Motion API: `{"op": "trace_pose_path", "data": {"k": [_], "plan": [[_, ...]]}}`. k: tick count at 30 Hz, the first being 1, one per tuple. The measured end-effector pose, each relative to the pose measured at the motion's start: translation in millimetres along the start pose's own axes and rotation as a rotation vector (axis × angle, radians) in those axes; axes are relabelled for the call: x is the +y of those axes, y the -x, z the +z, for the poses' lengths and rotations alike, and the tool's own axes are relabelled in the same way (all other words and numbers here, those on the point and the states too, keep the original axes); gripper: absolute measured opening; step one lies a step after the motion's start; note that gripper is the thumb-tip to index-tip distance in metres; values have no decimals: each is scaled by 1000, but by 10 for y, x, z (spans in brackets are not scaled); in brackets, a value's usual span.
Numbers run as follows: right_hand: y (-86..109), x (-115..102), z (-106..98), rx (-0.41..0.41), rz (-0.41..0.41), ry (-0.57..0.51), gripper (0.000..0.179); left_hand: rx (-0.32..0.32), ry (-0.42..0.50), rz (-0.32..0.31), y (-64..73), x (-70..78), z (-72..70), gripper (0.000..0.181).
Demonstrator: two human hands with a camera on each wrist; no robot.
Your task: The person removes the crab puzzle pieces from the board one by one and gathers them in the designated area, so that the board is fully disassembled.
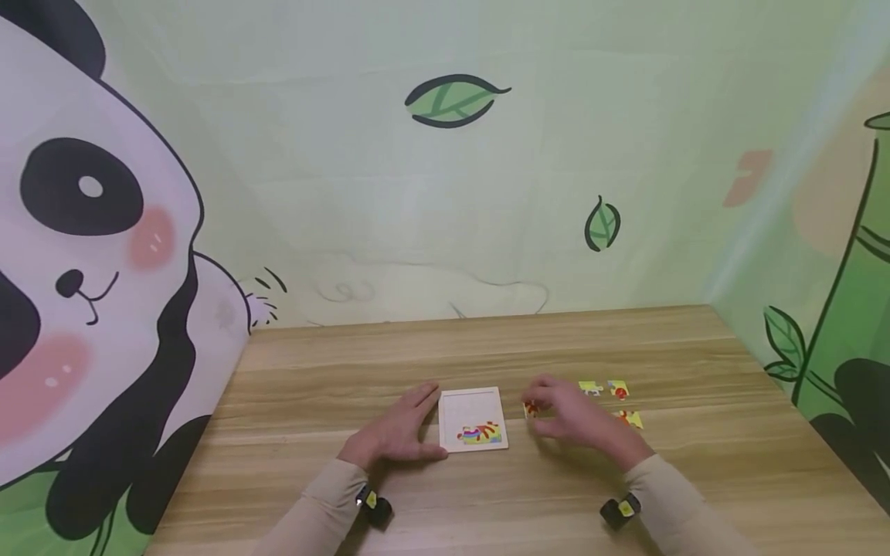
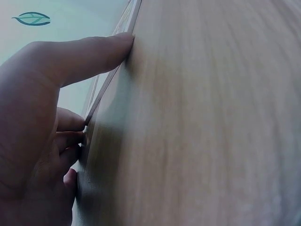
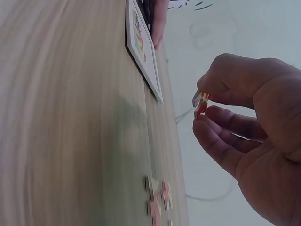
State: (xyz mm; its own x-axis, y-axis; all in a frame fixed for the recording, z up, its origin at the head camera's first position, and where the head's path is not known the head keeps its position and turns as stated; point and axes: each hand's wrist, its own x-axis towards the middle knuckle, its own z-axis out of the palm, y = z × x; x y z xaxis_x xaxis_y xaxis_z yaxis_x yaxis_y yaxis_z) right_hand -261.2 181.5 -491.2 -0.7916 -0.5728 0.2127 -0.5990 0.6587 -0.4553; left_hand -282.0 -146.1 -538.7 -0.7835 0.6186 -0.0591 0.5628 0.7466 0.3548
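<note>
A square, light wooden puzzle tray (image 1: 469,408) lies on the table, with joined, colourful pieces (image 1: 481,434) along its near side. My left hand (image 1: 398,429) rests at the tray's left edge, fingers by the far corner and thumb (image 2: 101,55) against the near one. To the right of the tray, my right hand (image 1: 573,415) pinches a puzzle piece (image 3: 202,104) between thumb and fingertips. This piece, red and yellow, is held up off the table in the right wrist view. Fingers cover part of it.
Loose puzzle pieces lie right of the tray: two farther back, a yellow one (image 1: 590,388) and one with a red spot (image 1: 619,390), and another (image 1: 631,419) beside the right wrist. The wooden table (image 1: 389,355) meets a printed backdrop (image 1: 334,193) behind.
</note>
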Motion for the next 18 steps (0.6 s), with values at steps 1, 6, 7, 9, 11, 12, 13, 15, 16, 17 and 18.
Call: {"op": "trace_pose_path", "data": {"k": [1,6,7,9,11,12,13,15,16,17,18], "plan": [[19,10,-11,6,0,1,29,0,2,-2,1,0,3,105],[122,68,-50,12,10,12,27,1,3,2,0,-8,25,106],[138,77,-56,13,11,11,26,6,3,8,-3,-12,28,105],[165,98,-60,18,5,8,26,17,2,21,-9,-20,30,105],[186,108,-60,18,11,3,26,26,1,31,-12,-26,28,104],[196,109,-63,16,13,6,26,29,2,36,-13,-28,27,104],[204,110,-63,16,13,7,26,31,1,38,-13,-30,23,104],[218,110,-63,20,6,18,25,29,2,39,-10,-29,21,104],[224,108,-65,23,1,23,24,27,3,38,-9,-26,20,104],[231,109,-67,28,-8,33,24,27,5,37,-10,-26,19,104],[238,117,-66,39,-30,44,23,27,3,36,-12,-24,18,104]]}}
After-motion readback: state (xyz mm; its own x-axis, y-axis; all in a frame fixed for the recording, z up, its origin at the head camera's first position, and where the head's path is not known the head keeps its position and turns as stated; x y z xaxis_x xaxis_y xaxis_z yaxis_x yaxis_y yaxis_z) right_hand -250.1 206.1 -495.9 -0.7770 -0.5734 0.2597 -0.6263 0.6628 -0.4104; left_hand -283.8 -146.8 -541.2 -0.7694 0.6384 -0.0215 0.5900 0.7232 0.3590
